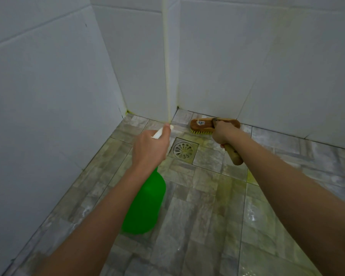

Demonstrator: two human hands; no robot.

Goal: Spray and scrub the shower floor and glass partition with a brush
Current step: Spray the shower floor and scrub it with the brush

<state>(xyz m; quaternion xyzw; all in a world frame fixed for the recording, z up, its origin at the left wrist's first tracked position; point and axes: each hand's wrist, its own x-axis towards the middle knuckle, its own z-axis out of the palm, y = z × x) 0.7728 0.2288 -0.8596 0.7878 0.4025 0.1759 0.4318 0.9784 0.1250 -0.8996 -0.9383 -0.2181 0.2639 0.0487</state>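
My left hand [148, 149] grips the white trigger head of a green spray bottle [145, 204], whose nozzle points toward the wall corner. The bottle's body hangs below my wrist. My right hand [223, 134] holds the handle of a wooden scrub brush [202, 125]. Its yellow bristles rest on the wet stone-look shower floor [203, 196], against the base of the far white tiled wall. The handle's end sticks out below my fist. No glass partition can be made out.
A square metal floor drain [183, 150] lies between my two hands. White tiled walls [48, 86] enclose the corner on the left and back. A yellowish sealant strip [167, 66] runs down the protruding wall edge. Yellow-green liquid streaks the floor [251, 179] at right.
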